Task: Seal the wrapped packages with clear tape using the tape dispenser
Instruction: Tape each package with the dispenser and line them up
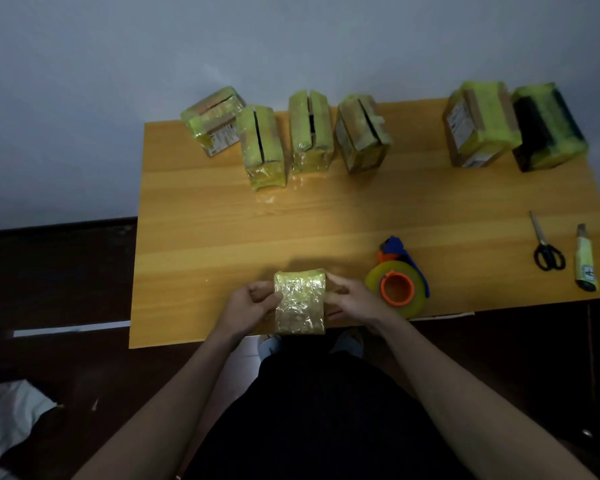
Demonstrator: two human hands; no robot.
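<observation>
1. We see both hands clamped on one package: the left hand curls its fingers round the left side, the right hand pinches the right side, so it is held from both flanks at the near edge of the table.
2. We judge this two-sided hold is meant to steady or turn the package and check its wrinkled, shiny wrap before tape goes on (which face lacks tape we cannot tell).
3. Both forearms reach in from below and converge on the package, wrists roughly level, elbows out wide.
4. The dispenser lies just beside the right hand, untouched, its orange hub facing up; we take that spot as chosen for a quick reach.
5. Six more packages stand along the far edge, four grouped on the left and two on the right, well apart from the work in hand.
6. Scissors and a knife lie at the right side, near each other, out of the way.
</observation>
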